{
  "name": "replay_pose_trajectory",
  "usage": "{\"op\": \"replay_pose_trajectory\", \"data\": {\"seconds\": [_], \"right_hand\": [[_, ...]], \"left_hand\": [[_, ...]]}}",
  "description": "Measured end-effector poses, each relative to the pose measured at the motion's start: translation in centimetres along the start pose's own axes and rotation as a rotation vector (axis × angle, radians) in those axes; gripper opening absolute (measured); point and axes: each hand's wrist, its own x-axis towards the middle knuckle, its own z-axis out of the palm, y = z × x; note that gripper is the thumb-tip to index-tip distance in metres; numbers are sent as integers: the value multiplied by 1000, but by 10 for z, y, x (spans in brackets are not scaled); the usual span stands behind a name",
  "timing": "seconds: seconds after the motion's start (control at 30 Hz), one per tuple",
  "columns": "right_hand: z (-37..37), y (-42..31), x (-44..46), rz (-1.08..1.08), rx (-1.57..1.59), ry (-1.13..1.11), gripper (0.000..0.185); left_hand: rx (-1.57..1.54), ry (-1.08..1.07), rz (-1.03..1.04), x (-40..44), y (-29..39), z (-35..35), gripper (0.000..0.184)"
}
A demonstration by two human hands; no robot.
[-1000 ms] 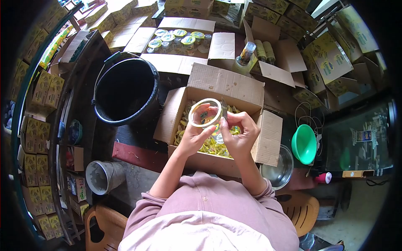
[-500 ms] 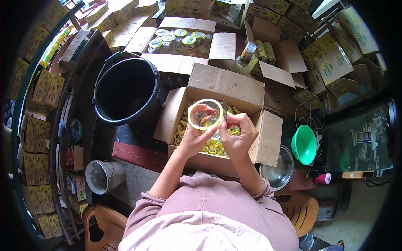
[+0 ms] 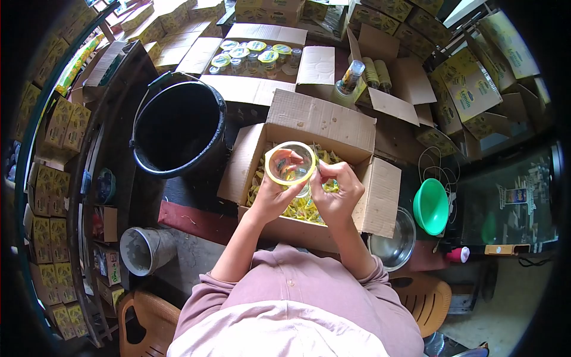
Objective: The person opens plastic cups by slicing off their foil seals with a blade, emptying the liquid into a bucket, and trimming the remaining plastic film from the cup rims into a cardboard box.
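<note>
One yellow-rimmed clear cup [image 3: 290,164]: your left hand [image 3: 273,199] curled closed around it.
Right hand [image 3: 338,189]: you pinched a thin object [image 3: 316,153] (too slim to name) beside the rim.
Carton [image 3: 322,122]: stood open below.

At mid-frame I see a clear cup [image 3: 301,169] with a bright yellow rim, a thin piece [image 3: 315,156] of dark grey at its right edge. Below, yellow wrappers [image 3: 303,209] flecked with green fill a plain brown carton [image 3: 321,119], its back flap spotted darker. Upper centre, the tub lids [image 3: 256,46] are yellow with green print. The big bucket [image 3: 178,128] at upper left is black; the pail [image 3: 143,253] at lower left, grey. To the right sits a vivid green bowl [image 3: 430,205]; under it, a silvery basin [image 3: 404,245] and a pink-and-white object [image 3: 458,254]. The stacked boxes [image 3: 49,232] along the left edge are yellow with dark print. At bottom centre the shirt [image 3: 290,271] is plain dusty mauve, and the chair [image 3: 427,300] at lower right, orange-tan.
</note>
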Motion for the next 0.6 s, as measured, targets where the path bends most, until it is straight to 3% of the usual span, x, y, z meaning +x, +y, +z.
{"op": "replay_pose_trajectory", "data": {"seconds": [0.6], "right_hand": [[-3, 7, 10, 54, 88, -3, 15]], "left_hand": [[-26, -85, -50, -3, 6, 0, 60]]}}
